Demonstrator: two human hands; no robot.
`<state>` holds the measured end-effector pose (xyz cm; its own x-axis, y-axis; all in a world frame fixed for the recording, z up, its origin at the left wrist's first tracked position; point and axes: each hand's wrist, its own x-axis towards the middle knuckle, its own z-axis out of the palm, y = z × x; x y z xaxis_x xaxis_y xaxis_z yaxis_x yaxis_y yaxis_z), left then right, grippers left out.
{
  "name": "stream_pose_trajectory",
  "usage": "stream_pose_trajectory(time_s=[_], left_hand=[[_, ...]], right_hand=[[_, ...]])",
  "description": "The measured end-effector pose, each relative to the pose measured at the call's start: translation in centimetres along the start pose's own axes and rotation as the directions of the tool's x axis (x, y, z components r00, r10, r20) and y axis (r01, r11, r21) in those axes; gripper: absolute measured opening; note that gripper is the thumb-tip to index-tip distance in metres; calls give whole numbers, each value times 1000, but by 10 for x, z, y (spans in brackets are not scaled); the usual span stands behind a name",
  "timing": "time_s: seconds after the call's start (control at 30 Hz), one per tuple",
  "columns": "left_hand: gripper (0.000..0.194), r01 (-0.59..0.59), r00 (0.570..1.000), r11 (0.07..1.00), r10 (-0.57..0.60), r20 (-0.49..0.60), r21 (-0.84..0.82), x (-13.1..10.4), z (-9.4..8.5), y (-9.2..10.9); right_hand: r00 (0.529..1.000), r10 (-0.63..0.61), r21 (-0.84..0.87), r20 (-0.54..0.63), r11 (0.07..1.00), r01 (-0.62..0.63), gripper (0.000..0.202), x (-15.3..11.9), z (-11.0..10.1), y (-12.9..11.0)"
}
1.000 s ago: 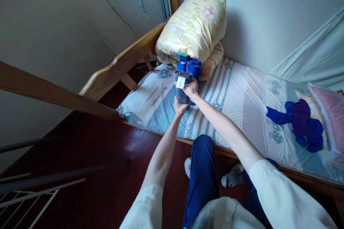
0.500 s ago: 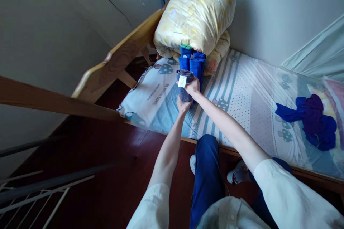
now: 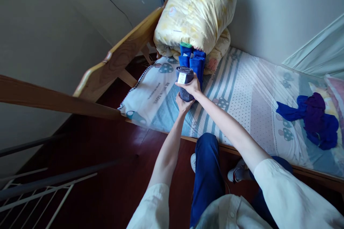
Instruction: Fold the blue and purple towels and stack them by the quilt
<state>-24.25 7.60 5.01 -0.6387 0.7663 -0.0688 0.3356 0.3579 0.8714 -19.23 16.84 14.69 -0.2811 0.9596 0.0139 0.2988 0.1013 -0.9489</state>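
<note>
Both the left hand and the right hand are clamped round one dark grey roll, held roughly upright over the bed
The left hand's fingers close on its base, the right hand's on its side; since half a second ago the right thumb has come further across the foot of the white tag, which looks like firming the grip; the tag's print is too small to read, while the sheet shows "LOVE"; just beyond stand blue rolls, then a yellow quilt
</note>
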Motion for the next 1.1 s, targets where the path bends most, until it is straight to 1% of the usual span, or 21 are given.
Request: stream_pose_trajectory(time_s=[0.07,0.13,0.2,0.27,0.33,0.37,0.4,0.43,0.47,0.5,0.57,0.6,0.63,0.67,0.73,0.8,0.83,0.9,0.97,1.0,1.1], left_hand=[[121,54,998,997,-52,-46,58,-7,-1,-2],[131,123,992,983,-115,-60,139,-21,-4,-5],[132,165,986,956,-161,-37,244,-41,-5,-10],[126,174,983,920,-185,-2,353,-66,-5,-16],[113,120,988,905,-150,42,409,-93,0,-22],[104,64,992,915,-100,71,399,-106,4,-24],[94,-16,992,930,-32,126,366,-118,9,-24],[84,-116,976,942,49,213,316,-131,16,-24],[74,-229,932,940,137,334,253,-142,24,-21],[65,-342,854,921,223,471,185,-154,33,-17],[52,-523,634,849,330,699,74,-179,55,-2],[49,-584,541,810,341,768,51,-192,68,8],[49,-626,481,778,328,813,57,-206,81,18],[51,-653,453,753,297,841,86,-220,95,28],[60,-678,443,713,203,873,178,-250,122,46],[69,-695,443,671,117,889,258,-278,146,56],[72,-702,450,649,83,889,295,-289,156,59],[72,-706,483,607,34,875,366,-306,170,59],[70,-705,514,573,7,858,418,-313,178,56],[69,-708,520,560,0,854,431,-314,180,54],[69,-724,516,533,-2,857,437,-312,186,52]], right_hand=[[999,17,-17,-29,1000,-18,119,-7,-10,15],[999,25,3,-37,1000,-25,126,-24,-28,37],[994,88,15,-69,996,-87,126,-52,-52,63],[965,226,30,-131,974,-224,122,-91,-83,90],[907,377,80,-190,926,-369,112,-136,-119,115],[869,444,118,-220,896,-428,106,-159,-139,126],[829,498,158,-253,867,-472,98,-182,-160,137],[788,543,194,-290,840,-507,90,-205,-183,146],[745,578,222,-333,816,-534,81,-227,-207,154],[699,603,242,-384,796,-554,73,-247,-231,161],[600,623,262,-503,771,-581,56,-283,-281,172],[550,620,266,-559,763,-589,49,-298,-305,176],[506,614,268,-606,756,-596,43,-311,-328,180],[469,609,271,-640,749,-604,39,-321,-350,184],[416,604,280,-679,738,-614,34,-336,-387,191],[375,602,300,-705,732,-612,34,-342,-418,198],[353,600,314,-717,731,-606,35,-343,-432,202],[315,604,347,-732,728,-592,36,-341,-457,210],[298,611,369,-733,726,-580,37,-337,-482,218],[299,609,372,-735,730,-574,37,-334,-496,222],[301,578,359,-759,756,-547,34,-327,-540,236]])
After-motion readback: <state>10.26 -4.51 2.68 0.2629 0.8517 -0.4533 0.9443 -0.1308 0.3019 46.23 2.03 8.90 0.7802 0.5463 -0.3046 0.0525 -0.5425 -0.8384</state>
